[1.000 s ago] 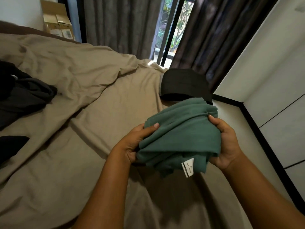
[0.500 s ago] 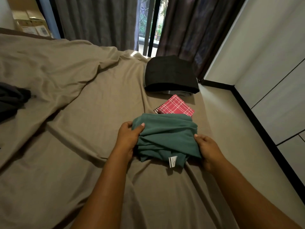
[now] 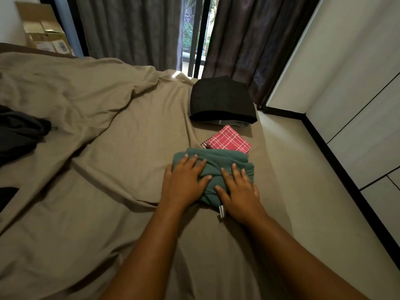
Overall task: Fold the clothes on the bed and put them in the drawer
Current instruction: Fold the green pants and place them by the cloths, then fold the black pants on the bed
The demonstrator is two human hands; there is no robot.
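Green garment [image 3: 225,161] now down on bed [image 3: 108,191] | left hand [image 3: 184,180], right hand [image 3: 239,191] flat, pressing, gripping nothing | fold done; dark clothes [image 3: 19,135] remain

Dark curtains [image 3: 129,29], daylit window [image 3: 194,29] between, white panelled wall [image 3: 357,94].

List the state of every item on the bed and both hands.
green garment: folded, lying on the bed.
left hand: flat, pressing the green garment.
right hand: flat, pressing the green garment.
red checked cloth: folded, at the green garment's far edge.
black garment: folded, stacked on a grey piece.
dark clothes: unfolded, heaped at left.
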